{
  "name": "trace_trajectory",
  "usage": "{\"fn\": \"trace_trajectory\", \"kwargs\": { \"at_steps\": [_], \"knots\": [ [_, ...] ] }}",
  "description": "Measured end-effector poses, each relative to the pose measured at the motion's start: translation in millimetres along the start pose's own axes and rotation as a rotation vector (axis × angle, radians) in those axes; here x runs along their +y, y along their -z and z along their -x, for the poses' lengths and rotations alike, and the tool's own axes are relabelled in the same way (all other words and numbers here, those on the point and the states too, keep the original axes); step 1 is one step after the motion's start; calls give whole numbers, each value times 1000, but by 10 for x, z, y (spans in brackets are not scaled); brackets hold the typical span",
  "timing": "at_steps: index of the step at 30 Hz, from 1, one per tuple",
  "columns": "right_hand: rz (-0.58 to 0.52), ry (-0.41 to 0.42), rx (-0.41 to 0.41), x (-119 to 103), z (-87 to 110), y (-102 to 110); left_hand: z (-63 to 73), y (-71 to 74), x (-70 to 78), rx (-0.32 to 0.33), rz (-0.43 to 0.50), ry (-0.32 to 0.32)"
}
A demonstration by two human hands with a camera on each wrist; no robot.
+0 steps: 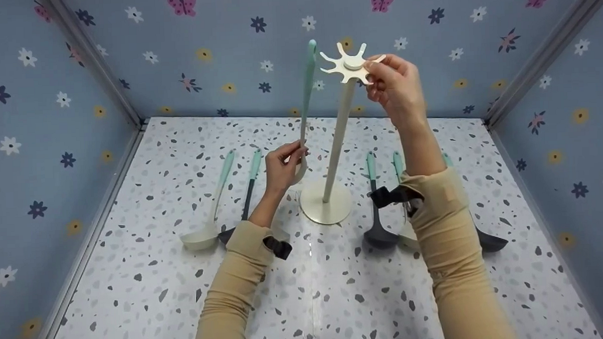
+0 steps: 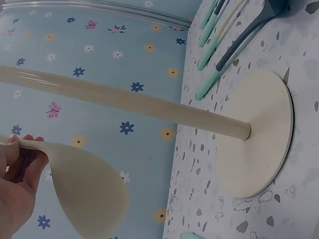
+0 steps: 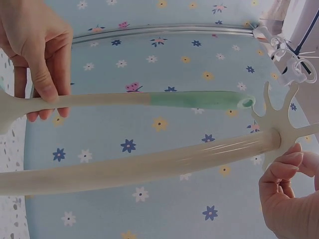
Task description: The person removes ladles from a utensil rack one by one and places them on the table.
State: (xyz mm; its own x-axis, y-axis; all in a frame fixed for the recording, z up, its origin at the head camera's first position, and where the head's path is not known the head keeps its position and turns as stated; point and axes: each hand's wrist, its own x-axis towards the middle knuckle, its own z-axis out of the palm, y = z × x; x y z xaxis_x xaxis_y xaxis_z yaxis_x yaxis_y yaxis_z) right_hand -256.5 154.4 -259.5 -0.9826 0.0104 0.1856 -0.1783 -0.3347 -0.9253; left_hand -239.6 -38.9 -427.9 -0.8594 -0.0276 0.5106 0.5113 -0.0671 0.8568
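Note:
A cream utensil stand rises from a round base, with a wheel of hooks on top. My right hand pinches one hook of that wheel between thumb and fingers. To the left of the pole, my left hand grips a cream cooking spoon low on its shaft, near the head. The spoon stands nearly upright, its mint handle pointing up. In the right wrist view the handle's holed end is close to a hook; whether they touch I cannot tell.
On the speckled table, a cream ladle and a dark utensil lie left of the stand. At right lie a dark utensil, a cream one and another dark one, partly behind my right arm. Flowered walls surround the table.

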Motion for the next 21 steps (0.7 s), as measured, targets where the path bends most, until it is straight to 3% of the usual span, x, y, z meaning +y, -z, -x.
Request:
{"fn": "trace_trajectory", "kwargs": {
  "at_steps": [8, 14, 21],
  "knots": [
    [-8, 17, -20, 4, 7, 4, -8, 208, -47, 29, -77, -41],
    [-10, 7, -13, 4, 7, -3, -26, 484, -212, 67, -226, 15],
    [-9, -5, 1, 3, 2, -6, -17, 798, -220, 99, -402, 113]
  ]
}}
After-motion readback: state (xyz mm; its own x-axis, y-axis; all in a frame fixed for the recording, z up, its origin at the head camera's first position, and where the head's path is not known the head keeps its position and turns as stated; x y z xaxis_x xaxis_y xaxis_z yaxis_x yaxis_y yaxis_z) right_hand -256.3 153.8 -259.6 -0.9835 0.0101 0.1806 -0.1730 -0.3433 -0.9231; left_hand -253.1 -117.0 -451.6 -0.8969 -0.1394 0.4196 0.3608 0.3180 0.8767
